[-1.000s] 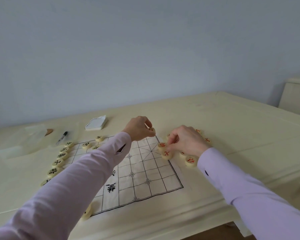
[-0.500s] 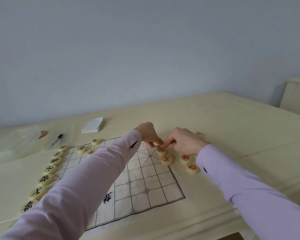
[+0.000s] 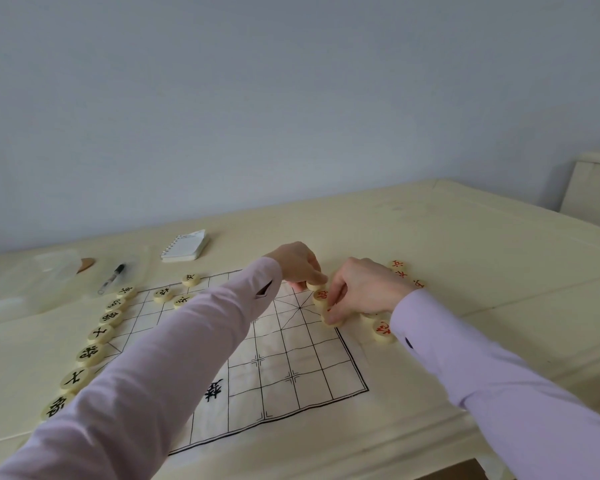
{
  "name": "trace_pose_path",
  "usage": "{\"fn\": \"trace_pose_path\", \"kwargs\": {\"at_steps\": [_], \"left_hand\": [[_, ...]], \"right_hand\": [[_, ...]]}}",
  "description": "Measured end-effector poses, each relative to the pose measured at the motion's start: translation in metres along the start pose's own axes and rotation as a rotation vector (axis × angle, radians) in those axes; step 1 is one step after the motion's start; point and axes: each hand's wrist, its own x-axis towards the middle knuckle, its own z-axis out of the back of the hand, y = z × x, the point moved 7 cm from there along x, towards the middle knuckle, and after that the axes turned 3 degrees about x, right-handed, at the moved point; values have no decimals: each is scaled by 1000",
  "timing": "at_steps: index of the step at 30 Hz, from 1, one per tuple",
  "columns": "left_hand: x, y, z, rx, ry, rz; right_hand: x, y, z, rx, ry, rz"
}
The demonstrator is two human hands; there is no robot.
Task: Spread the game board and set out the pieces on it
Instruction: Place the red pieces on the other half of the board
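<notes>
1. The board [image 3: 284, 362] lies flat on the table [image 3: 465, 244], its length running left to right. The left sleeve [image 3: 187, 341] crosses its middle.
2. Black pieces [image 3: 99, 334] line the board's left edge. Red pieces [image 3: 383, 330] crowd just off its right edge.
3. The left hand [image 3: 297, 266] pinches a pale piece [image 3: 315, 286] on the board's right edge.
4. The right hand [image 3: 364, 289], fingers curled, pinches a red-marked piece [image 3: 331, 320] just nearer on that edge.
5. A notepad [image 3: 185, 245] and a pen [image 3: 111, 277] lie beyond the board's far edge.

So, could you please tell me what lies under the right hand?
Under the right hand, its curled fingers hold a red-marked piece at the game board edge. A second piece is mostly covered by the palm; its character cannot be read.
</notes>
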Motion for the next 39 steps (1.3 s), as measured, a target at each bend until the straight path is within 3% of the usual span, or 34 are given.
{"fn": "trace_pose_path", "kwargs": {"at_steps": [9,14,17,22,28,31,36,39], "left_hand": [[-1,1,2,-17,-43,-16],[-10,-15,28,-102,-281,-98],[-17,-40,23,-121,-221,-193],[-23,-70,9,48,-146,-271],[-21,-37,8,198,-70,-12],[-20,-25,2,195,-26,46],[-17,-22,13,138,-159,59],[-17,-21,9,111,-127,62]], "right_hand": [[-3,6,5,-14,-46,23],[-12,-16,51,111,-333,-40],[-21,-35,64,130,-421,-102],[-33,-55,56,142,-345,-137],[-32,-54,48,145,-281,-105],[-28,-49,46,146,-268,-71],[-26,-46,42,136,-259,-58],[-24,-49,40,128,-251,-75]]}}
